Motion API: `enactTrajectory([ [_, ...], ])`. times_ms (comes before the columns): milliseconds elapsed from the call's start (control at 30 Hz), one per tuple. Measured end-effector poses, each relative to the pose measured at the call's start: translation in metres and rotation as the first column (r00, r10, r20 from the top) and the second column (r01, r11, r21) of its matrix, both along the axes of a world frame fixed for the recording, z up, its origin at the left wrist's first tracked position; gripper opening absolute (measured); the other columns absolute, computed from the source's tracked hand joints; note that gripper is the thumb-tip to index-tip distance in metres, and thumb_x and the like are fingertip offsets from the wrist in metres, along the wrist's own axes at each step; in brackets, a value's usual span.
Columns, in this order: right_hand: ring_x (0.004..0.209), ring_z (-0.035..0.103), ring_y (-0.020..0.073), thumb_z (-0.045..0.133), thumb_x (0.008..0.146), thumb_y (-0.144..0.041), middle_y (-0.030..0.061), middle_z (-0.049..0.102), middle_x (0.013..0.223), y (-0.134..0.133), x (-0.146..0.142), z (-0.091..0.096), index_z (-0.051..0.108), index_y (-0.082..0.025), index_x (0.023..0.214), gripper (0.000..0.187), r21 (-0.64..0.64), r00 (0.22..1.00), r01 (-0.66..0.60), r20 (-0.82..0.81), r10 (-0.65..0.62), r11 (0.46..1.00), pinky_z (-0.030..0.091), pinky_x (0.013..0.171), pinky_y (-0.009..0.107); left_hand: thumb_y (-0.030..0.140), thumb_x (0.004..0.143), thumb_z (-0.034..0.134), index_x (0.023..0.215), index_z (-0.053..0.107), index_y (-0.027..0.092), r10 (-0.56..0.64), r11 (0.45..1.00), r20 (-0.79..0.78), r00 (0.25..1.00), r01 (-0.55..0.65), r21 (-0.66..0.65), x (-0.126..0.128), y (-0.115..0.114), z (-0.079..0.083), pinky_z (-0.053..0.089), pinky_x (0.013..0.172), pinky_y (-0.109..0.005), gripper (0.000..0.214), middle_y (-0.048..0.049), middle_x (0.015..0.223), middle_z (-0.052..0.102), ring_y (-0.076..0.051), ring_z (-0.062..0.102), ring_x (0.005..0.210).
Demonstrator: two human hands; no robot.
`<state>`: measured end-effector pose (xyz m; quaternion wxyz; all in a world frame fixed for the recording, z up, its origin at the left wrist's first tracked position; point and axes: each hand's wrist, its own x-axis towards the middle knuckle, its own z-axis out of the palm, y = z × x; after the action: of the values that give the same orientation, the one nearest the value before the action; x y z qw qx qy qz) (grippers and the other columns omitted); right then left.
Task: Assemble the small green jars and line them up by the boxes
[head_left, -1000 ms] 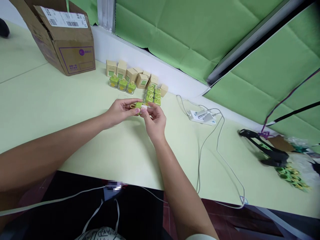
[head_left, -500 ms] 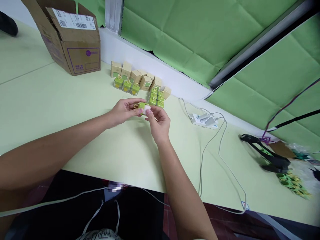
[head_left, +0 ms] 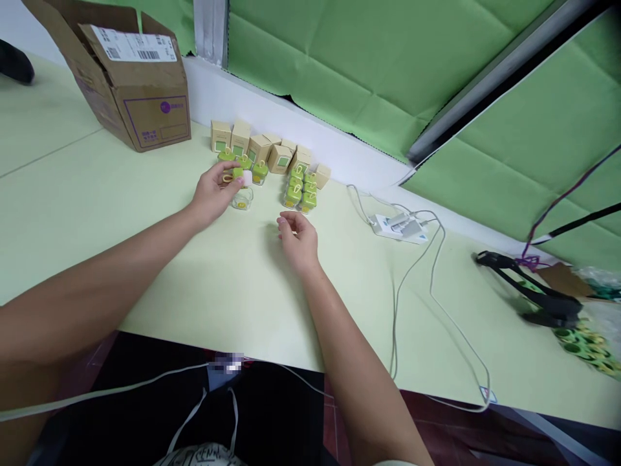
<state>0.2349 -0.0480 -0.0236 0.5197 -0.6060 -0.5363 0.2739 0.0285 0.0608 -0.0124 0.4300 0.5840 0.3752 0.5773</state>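
Observation:
Between the thumb and fingers of my left hand is a small green lid with a yellow loop and a white block-like part on its right side. Just below the lid stands a clear little jar with a yellow mark, uncovered. I cannot tell whether lid and jar touch. My right hand hovers over the table to the right, fingers loosely curled, nothing visible in them. Beyond it sits a cluster of several green-lidded jars. Another green-lidded jar stands behind the left hand, beside two partly hidden ones.
Several small cardboard boxes line the wall. At the back left stands a large open carton. A white power strip with trailing cables lies to the right. Farther right are a black frame-like object and a pile of green-yellow pieces.
My left hand has moved left and away from me with the lid, over the clear jar. My right hand has come off the lid and lowered slightly.

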Motion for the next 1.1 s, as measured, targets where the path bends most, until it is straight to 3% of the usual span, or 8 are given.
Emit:
enactTrajectory([
  [100, 0.104, 0.072, 0.0239, 0.071, 0.087, -0.044, 0.0101, 0.078, 0.119, 0.001, -0.004, -0.004, 0.071, -0.022, 0.117, 0.036, -0.016, 0.995, -0.035, 0.098, 0.036, 0.999, 0.062, 0.082, 0.038, 0.045, 0.084, 0.086, 0.124, 0.068, 0.022, -0.036, 0.998, 0.032, 0.999, 0.037, -0.041, 0.004, -0.002, -0.002, 0.061, 0.090, -0.036, 0.050, -0.0067, 0.103, 0.078, -0.023, 0.075, 0.101],
  [300, 0.120, 0.070, 0.0284, 0.081, 0.082, -0.045, 0.0149, 0.069, 0.145, 0.005, -0.007, -0.006, 0.064, -0.022, 0.137, 0.062, -0.046, 0.970, -0.080, 0.225, 0.088, 0.996, 0.061, 0.088, 0.041, 0.046, 0.077, 0.090, 0.124, 0.070, 0.021, -0.171, 0.981, 0.034, 0.985, 0.174, -0.087, 0.014, -0.018, -0.002, 0.060, 0.089, -0.035, 0.057, -0.0054, 0.102, 0.075, -0.021, 0.072, 0.097],
  [400, 0.118, 0.070, 0.0287, 0.084, 0.079, -0.044, 0.0146, 0.070, 0.143, 0.006, -0.006, -0.005, 0.063, -0.022, 0.140, 0.068, -0.041, 0.967, -0.079, 0.240, 0.087, 0.996, 0.061, 0.088, 0.041, 0.050, 0.074, 0.092, 0.126, 0.070, 0.021, -0.286, 0.952, 0.018, 0.958, 0.286, -0.110, 0.021, -0.034, 0.000, 0.060, 0.088, -0.035, 0.063, -0.0055, 0.105, 0.073, -0.021, 0.071, 0.097],
  [533, 0.102, 0.071, 0.0247, 0.084, 0.078, -0.040, 0.0087, 0.077, 0.125, 0.007, -0.003, -0.004, 0.066, -0.024, 0.132, 0.059, -0.049, 0.960, -0.119, 0.250, 0.127, 0.992, 0.059, 0.089, 0.041, 0.053, 0.074, 0.091, 0.127, 0.071, 0.020, -0.375, 0.920, -0.044, 0.926, 0.366, -0.140, 0.026, -0.049, 0.004, 0.060, 0.088, -0.035, 0.066, -0.0066, 0.105, 0.073, -0.022, 0.070, 0.101],
  [700, 0.082, 0.064, 0.0181, 0.087, 0.071, -0.040, 0.0052, 0.076, 0.113, 0.007, 0.002, -0.003, 0.066, -0.023, 0.121, 0.057, -0.144, 0.981, -0.042, 0.183, 0.068, 0.989, 0.055, 0.082, 0.038, 0.053, 0.071, 0.093, 0.125, 0.069, 0.020, -0.350, 0.922, 0.025, 0.936, 0.349, -0.168, 0.023, -0.046, 0.006, 0.062, 0.094, -0.041, 0.068, -0.0065, 0.104, 0.075, -0.023, 0.072, 0.103],
  [800, 0.075, 0.058, 0.0161, 0.087, 0.068, -0.043, 0.0004, 0.072, 0.100, 0.006, 0.003, -0.001, 0.066, -0.024, 0.111, 0.052, -0.155, 0.977, -0.057, 0.195, 0.087, 0.986, 0.053, 0.077, 0.036, 0.051, 0.069, 0.094, 0.122, 0.070, 0.019, -0.297, 0.944, 0.013, 0.955, 0.296, -0.144, 0.020, -0.042, 0.008, 0.061, 0.094, -0.041, 0.067, -0.0072, 0.105, 0.076, -0.023, 0.072, 0.100],
  [933, 0.083, 0.059, 0.0187, 0.084, 0.067, -0.040, 0.0009, 0.068, 0.099, 0.005, 0.003, -0.002, 0.065, -0.024, 0.109, 0.048, -0.065, 0.960, -0.107, 0.254, 0.120, 0.992, 0.054, 0.079, 0.036, 0.047, 0.067, 0.095, 0.120, 0.076, 0.017, -0.247, 0.967, -0.071, 0.967, 0.241, -0.082, 0.019, -0.045, 0.011, 0.057, 0.094, -0.037, 0.064, -0.0077, 0.105, 0.076, -0.021, 0.070, 0.098],
  [1100, 0.091, 0.063, 0.0218, 0.078, 0.070, -0.028, 0.0073, 0.063, 0.113, 0.004, 0.002, -0.006, 0.065, -0.022, 0.117, 0.049, 0.084, 0.945, -0.071, 0.325, 0.040, 0.994, 0.059, 0.087, 0.041, 0.050, 0.066, 0.094, 0.117, 0.078, 0.017, -0.230, 0.972, -0.129, 0.965, 0.222, -0.077, 0.023, -0.053, 0.012, 0.056, 0.086, -0.033, 0.063, -0.0063, 0.098, 0.073, -0.019, 0.067, 0.089],
])
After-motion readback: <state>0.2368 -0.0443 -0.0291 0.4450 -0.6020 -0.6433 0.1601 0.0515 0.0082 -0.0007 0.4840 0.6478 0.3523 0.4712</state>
